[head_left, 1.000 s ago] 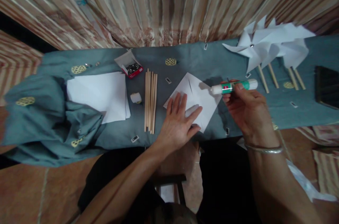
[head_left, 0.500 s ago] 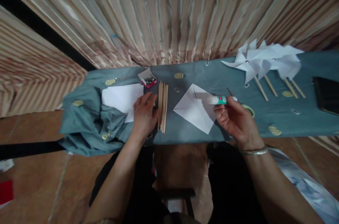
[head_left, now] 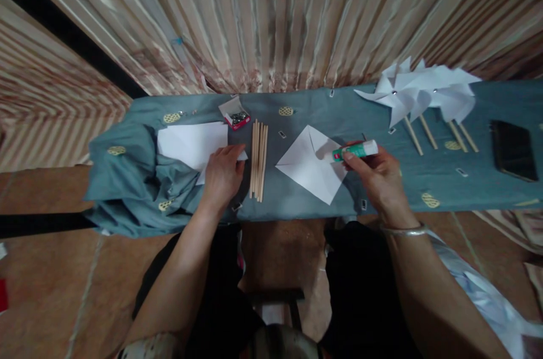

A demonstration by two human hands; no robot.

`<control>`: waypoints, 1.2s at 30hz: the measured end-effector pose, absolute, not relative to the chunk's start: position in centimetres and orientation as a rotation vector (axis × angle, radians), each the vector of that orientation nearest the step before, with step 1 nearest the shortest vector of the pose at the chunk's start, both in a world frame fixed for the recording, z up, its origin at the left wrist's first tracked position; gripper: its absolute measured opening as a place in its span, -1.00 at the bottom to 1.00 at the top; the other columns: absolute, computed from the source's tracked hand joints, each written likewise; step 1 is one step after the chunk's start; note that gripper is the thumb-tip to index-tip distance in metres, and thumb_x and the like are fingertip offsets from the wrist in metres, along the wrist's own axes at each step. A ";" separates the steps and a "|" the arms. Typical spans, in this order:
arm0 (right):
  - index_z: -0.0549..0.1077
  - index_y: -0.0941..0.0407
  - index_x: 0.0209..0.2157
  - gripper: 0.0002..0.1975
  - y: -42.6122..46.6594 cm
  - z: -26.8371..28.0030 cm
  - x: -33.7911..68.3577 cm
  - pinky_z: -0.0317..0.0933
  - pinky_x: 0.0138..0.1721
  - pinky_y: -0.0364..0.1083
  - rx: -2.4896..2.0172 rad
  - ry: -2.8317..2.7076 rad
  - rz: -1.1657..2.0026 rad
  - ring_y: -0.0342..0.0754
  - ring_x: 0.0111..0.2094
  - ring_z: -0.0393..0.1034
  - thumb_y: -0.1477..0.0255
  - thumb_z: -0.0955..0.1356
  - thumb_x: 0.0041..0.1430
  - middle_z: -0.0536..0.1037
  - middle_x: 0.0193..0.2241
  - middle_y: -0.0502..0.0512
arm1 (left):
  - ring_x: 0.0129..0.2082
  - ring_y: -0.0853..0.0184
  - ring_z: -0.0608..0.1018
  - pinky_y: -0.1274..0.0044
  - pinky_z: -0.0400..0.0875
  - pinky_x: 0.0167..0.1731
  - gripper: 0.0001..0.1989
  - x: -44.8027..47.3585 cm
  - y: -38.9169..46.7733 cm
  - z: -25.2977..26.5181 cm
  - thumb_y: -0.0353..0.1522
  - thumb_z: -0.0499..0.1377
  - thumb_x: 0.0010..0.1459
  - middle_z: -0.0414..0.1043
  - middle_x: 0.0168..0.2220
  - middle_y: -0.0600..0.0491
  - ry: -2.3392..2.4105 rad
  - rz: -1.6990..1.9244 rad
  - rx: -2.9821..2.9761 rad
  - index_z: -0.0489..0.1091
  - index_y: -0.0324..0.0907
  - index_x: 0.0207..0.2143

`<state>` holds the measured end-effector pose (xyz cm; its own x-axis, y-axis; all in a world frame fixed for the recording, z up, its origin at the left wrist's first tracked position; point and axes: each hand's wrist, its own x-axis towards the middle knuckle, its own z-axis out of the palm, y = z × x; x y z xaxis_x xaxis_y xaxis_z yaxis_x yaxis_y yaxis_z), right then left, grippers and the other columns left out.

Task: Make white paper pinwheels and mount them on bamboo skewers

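In the head view my left hand [head_left: 224,173] rests at the right side of a stack of white paper [head_left: 190,141]. A small white paper corner [head_left: 242,156] shows between its thumb and fingers. My right hand [head_left: 377,178] grips a glue stick [head_left: 354,151] with a green label. The glue stick lies sideways above a creased white paper square [head_left: 311,169], its white end pointing right. That square is turned like a diamond and has cut lines running inward from its corners. Between the stack and the square lies a row of several wooden sticks [head_left: 258,161].
An open small box of metal pins [head_left: 237,117] stands behind the sticks. Several paper pinwheels [head_left: 424,93] on wooden sticks lie at the back right. A dark phone-like object [head_left: 513,150] is farther right. The grey-green cloth [head_left: 297,212] bunches up at the left.
In my right hand, the glue stick has turned so its larger white end now points right. My left hand has shifted slightly left, and its fingers have drawn together at a white paper corner.
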<state>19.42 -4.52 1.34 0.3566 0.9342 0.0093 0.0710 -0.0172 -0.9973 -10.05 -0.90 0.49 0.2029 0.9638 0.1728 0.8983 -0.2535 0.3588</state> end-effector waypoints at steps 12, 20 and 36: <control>0.46 0.08 -0.16 -0.65 -4.8 0.6 18.5 0.34 -0.34 -0.02 -1.683 -1.524 0.591 -0.01 -0.41 0.47 0.16 0.40 0.09 0.58 -0.35 0.08 | 0.05 0.19 0.49 0.30 0.43 0.03 -0.68 -5.5 -3.9 -0.7 -0.37 0.05 0.29 0.47 0.01 -0.15 1.197 0.952 2.441 0.34 -0.24 0.06; 0.42 0.11 -0.15 -0.70 -4.6 1.3 17.3 0.29 -0.35 -0.03 -1.733 -1.787 0.314 0.03 -0.42 0.49 0.20 0.34 0.19 0.58 -0.41 0.10 | 0.12 0.21 0.46 0.29 0.36 0.15 -0.72 -2.1 -6.5 -1.7 -0.45 0.04 0.29 0.45 0.04 -0.19 0.924 0.825 2.535 0.31 -0.30 0.04; 0.45 0.11 -0.17 -0.72 -3.9 1.6 17.6 0.24 -0.39 -0.05 -1.683 -1.815 0.451 0.01 -0.46 0.44 0.22 0.35 0.18 0.56 -0.44 0.09 | 0.09 0.25 0.48 0.30 0.33 0.17 -0.71 -1.7 -6.4 -1.9 -0.46 0.03 0.29 0.45 0.02 -0.13 0.948 0.680 2.580 0.28 -0.27 0.05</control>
